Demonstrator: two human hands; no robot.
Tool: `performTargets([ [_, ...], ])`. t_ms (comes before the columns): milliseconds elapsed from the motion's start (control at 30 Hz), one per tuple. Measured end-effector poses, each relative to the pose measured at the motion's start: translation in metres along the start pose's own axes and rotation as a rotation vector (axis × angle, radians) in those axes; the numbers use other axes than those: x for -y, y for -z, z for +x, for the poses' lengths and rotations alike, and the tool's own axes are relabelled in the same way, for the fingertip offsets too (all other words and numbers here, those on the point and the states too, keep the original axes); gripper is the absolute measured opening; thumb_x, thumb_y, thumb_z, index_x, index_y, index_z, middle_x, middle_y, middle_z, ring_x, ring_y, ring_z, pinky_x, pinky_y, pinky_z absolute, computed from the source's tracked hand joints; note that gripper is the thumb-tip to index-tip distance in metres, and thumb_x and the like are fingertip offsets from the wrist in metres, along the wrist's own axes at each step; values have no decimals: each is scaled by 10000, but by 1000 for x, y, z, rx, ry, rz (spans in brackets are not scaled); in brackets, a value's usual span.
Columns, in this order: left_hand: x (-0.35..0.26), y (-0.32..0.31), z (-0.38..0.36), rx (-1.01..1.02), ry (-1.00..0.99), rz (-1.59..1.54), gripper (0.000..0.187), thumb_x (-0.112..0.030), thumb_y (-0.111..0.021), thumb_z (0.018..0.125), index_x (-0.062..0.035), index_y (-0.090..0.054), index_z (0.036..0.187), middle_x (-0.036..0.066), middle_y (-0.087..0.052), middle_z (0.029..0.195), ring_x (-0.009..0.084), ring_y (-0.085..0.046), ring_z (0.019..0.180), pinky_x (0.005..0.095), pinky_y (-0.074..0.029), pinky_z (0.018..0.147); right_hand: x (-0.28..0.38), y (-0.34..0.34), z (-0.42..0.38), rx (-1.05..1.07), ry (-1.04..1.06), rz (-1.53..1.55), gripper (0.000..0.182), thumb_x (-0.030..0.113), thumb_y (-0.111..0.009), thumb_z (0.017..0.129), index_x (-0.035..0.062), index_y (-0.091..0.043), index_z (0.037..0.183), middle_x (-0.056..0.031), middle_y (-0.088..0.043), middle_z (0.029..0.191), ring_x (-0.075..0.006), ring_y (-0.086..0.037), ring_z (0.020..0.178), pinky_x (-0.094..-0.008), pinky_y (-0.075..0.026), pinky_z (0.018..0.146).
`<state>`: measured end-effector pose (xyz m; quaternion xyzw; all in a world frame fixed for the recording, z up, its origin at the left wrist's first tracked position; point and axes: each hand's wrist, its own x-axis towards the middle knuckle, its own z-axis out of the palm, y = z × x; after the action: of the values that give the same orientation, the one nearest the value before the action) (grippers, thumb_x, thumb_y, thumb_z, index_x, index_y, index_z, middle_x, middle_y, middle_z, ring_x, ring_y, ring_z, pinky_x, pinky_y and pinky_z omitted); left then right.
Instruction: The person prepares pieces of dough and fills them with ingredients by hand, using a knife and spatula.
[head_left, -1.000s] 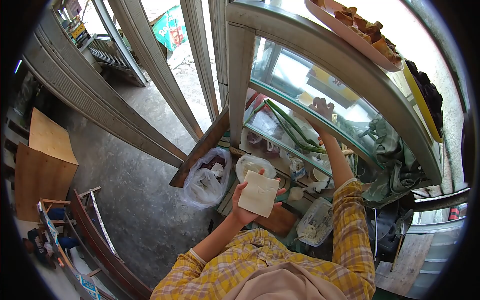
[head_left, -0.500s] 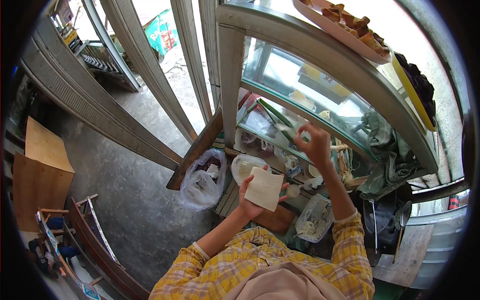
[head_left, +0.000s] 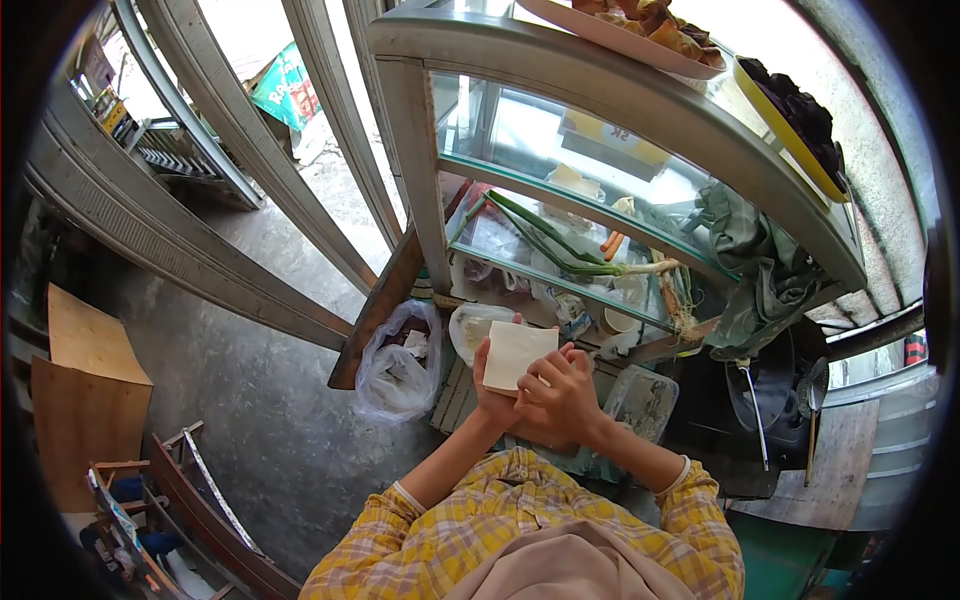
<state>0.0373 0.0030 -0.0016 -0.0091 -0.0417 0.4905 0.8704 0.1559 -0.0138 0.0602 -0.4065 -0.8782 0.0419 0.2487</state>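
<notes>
A square, pale stack of thin sheets [head_left: 518, 352] rests on my left hand [head_left: 492, 398], whose fingers come up around its left side and back edge. Against its lower right corner, my right hand [head_left: 562, 393] has its fingers bent over the edge of the stack. Behind the stack sits a white plastic bag or dish [head_left: 472, 328], partly covered by my left hand. To the right of my right hand is a clear plastic tub [head_left: 642, 402] with pale contents.
A clear bag [head_left: 398, 372] stands at the left. The glass case [head_left: 600, 75] rises ahead, with green onions [head_left: 545, 245] on its lower shelf. A black pan [head_left: 765, 385] with utensils is at the right. Wooden benches [head_left: 205, 490] stand lower left.
My right hand has come down from in front of the glass case to the stack's lower right corner. The view has shifted somewhat to the right. The green onions now show fully.
</notes>
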Motion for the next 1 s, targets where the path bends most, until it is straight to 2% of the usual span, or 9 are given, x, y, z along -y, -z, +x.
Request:
performTargets([
  [100,1,1,-3,-8,-6,4,634,-571,-382,860,-314,-239,1422,191,-279,1428,474,-263,1300,574,-271,1047,4,-2,-5,-2,-9,37,193,233,-688,603,120,-594,729,-15,-527,779,-186,-518,784,-385,-331,755],
  [267,-1,-6,-10,-9,-7,64,631,-546,-381,870,-294,-232,1429,194,-261,1440,457,-284,1295,578,-287,1034,11,-2,-10,-13,-27,109,175,227,-699,637,132,-622,762,-11,-531,804,-183,-522,777,-377,-328,755],
  [367,-6,-2,-17,-40,7,88,629,-521,-382,879,-271,-229,1436,202,-268,1438,422,-303,1300,569,-293,1033,15,12,-6,-93,-128,203,172,230,-701,675,141,-648,813,-18,-534,838,-177,-528,792,-362,-331,755],
  [500,-9,-8,-27,-34,97,26,610,-496,-394,887,-244,-267,1428,185,-307,1428,359,-345,1296,588,-284,1027,2,10,-16,-214,-396,171,236,259,-692,713,125,-666,906,-34,-544,880,-194,-540,817,-361,-344,787],
  [567,-6,-6,-33,-114,172,-39,625,-508,-413,883,-236,-271,1428,178,-305,1432,365,-355,1288,593,-280,1026,-6,7,-24,-246,-543,160,270,273,-685,735,109,-668,948,-42,-553,904,-201,-551,816,-371,-352,804],
  [667,0,-5,-42,-178,254,-87,576,-486,-421,888,-237,-326,1399,122,-376,1395,330,-392,1269,632,-295,992,-18,-1,-50,-33,-774,494,312,286,-661,784,63,-655,1003,-66,-581,904,-196,-572,770,-364,-403,786],
  [800,6,-1,-47,-237,336,-36,547,-453,-430,892,-235,-348,1387,89,-435,1349,307,-446,1227,656,-310,969,-11,-11,-78,-26,-897,697,320,287,-644,820,20,-642,997,-82,-605,856,-159,-585,720,-309,-464,699],
  [900,11,17,-52,-308,430,-47,589,-454,-470,870,-216,-341,1394,131,-403,1370,352,-416,1242,667,-256,998,-6,-22,-102,-65,-986,780,289,255,-641,828,3,-636,968,-79,-612,827,-143,-581,712,-284,-476,668],
  [1000,14,20,-57,-323,618,-21,564,-420,-479,869,-208,-358,1378,121,-418,1354,348,-442,1215,646,-282,998,3,-36,-132,-107,-1087,855,241,215,-632,837,-3,-627,940,-67,-611,813,-128,-572,708,-281,-469,663],
])
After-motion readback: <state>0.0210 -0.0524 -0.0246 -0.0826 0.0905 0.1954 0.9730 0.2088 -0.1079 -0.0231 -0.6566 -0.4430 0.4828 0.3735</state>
